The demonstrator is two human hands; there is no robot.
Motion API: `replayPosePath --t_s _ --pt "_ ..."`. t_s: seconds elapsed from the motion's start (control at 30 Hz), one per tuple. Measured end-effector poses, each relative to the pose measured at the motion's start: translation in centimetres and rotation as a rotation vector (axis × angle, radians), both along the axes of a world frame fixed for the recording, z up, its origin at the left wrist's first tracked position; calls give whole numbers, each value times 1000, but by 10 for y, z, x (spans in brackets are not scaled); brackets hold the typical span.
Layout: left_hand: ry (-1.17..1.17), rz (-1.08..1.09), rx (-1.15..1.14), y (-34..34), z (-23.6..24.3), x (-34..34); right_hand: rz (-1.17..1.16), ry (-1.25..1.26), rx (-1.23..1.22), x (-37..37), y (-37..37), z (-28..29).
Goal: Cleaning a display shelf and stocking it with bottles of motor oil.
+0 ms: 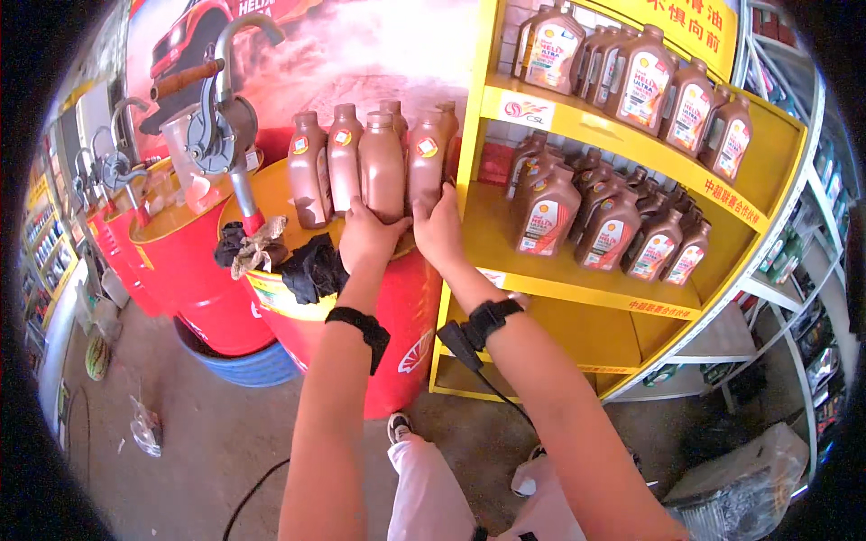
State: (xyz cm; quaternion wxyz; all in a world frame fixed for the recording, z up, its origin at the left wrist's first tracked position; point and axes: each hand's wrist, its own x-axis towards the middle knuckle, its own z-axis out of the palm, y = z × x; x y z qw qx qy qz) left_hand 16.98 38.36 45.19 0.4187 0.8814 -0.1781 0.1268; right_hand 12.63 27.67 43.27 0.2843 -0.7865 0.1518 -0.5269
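Note:
Several brown plastic motor oil bottles stand grouped on the yellow top of a red drum (397,334). My left hand (370,236) is closed round the lower part of the front middle bottle (382,167), its thumb across the base. Just to the right, my right hand (438,233) grips the lower part of a neighbouring bottle (426,155) with a round yellow-and-red sticker. Both sets of fingertips are partly hidden by the bottles. Two more stickered bottles, one at the left (308,171) and one beside it (344,153), stand upright; others are partly hidden behind.
Black cloth (311,269) and a crumpled brown rag (260,247) lie on the drum's left rim. A grey hand-crank pump (221,131) rises beside them. At right, a yellow shelf (577,287) holds labelled brown bottles (613,230). A plastic-wrapped box (744,482) sits on the floor.

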Motion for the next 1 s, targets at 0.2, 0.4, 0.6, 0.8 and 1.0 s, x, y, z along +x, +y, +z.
replayPosePath --t_s 0.2,0.4,0.6,0.8,1.0 --pt "25 -68 -186 18 -7 26 -93 -86 188 42 -1 10" --pt "205 -489 -888 38 -12 26 -175 -41 295 38 -2 6" --pt "286 -600 -1070 40 -21 39 -52 -251 244 24 6 -6" --pt "412 -729 -1411 47 -21 39 280 -478 458 -6 36 -11" --pt "359 -979 -1587 67 -23 22 581 -393 712 -113 62 -29"
